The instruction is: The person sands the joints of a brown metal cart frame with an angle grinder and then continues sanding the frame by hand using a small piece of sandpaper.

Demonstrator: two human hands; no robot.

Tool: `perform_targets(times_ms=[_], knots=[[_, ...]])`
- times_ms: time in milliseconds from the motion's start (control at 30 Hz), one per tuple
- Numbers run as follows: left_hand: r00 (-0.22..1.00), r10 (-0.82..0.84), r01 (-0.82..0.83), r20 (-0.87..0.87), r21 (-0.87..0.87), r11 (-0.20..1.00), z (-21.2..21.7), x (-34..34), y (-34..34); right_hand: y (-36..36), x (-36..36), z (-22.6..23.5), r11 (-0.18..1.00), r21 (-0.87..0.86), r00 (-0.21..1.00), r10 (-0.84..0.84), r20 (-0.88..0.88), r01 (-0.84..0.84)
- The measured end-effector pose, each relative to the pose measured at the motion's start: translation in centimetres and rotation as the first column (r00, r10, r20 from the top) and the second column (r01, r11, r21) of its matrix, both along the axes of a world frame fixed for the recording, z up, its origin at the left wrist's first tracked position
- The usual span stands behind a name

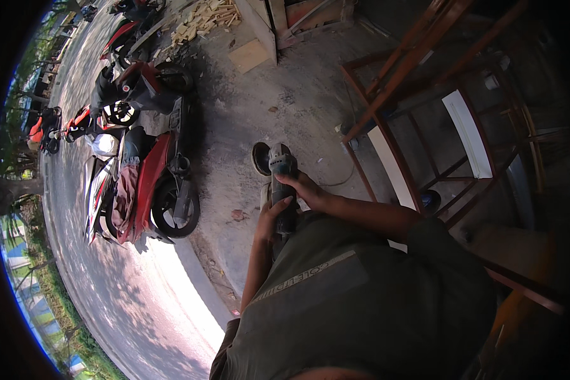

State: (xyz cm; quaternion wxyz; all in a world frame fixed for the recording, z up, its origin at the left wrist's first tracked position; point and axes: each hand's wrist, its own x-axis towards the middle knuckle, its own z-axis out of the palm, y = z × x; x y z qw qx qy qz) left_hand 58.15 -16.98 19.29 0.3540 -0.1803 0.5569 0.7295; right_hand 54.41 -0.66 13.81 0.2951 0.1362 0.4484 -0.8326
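Fingers [284, 179] of the right hand [303, 189] were wrapped snugly round an angle grinder [284, 191], up by its head, with no gap that I could see. The left hand [272, 218] had hold of it too, nearer the body, thumb laid across the dark casing. Its other fingers were mostly tucked out of sight, so I can't tell exactly how far round they went.

So the grinder sat right inside both grips, touching both palms or fingers, its head poking out on the far side of the right hand and its back end running in toward the dark green shirt [361, 285]. The round disc [260, 158] stuck out to the left of the head, just beside the right fingers but apart from them.

As for the surroundings, everything was over grey concrete [234, 120], with a dry leaf [239, 215] lying left of the left hand. Further left stood a red scooter [161, 166], with sunlit road [101, 278] beyond it. On the right was a reddish-brown metal frame [396, 162] with a white panel [467, 136] in it, apart from the grinder. At the far side were a heap of wood scraps [206, 20] and a flat board [250, 56].
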Motion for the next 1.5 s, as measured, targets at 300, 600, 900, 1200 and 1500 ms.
perform_targets(times_ms=[300,600,900,1200,1500], knots=[[0.933,-0.354,0.354,-0.055,-0.02,0.935,-2.6,-23.2,-1.2,3.2,-13.7,-4.2,0.951,0.166,0.966,-0.259,-0.024,0.259],[0.839,-0.478,0.429,-0.26,-0.224,0.875,2.3,-43.8,-2.1,6.3,-20.6,-4.0,0.694,0.541,0.844,-0.534,-0.059,0.476],[0.788,-0.508,0.468,-0.347,-0.198,0.861,-2.5,-55.6,2.6,11.2,-19.1,4.6,-0.7,0.498,0.203,-0.464,-0.862,0.512],[0.7,-0.636,0.627,-0.326,-0.146,0.765,-1.6,-63.9,12.6,23.7,-22.2,21.5,-0.806,-0.012,-0.223,-0.149,-0.963,0.591],[0.586,-0.723,0.724,-0.366,-0.163,0.67,-3.3,-70.2,20.8,25.1,-22.2,20.2,-0.839,0.112,-0.198,-0.252,-0.947,0.532]])
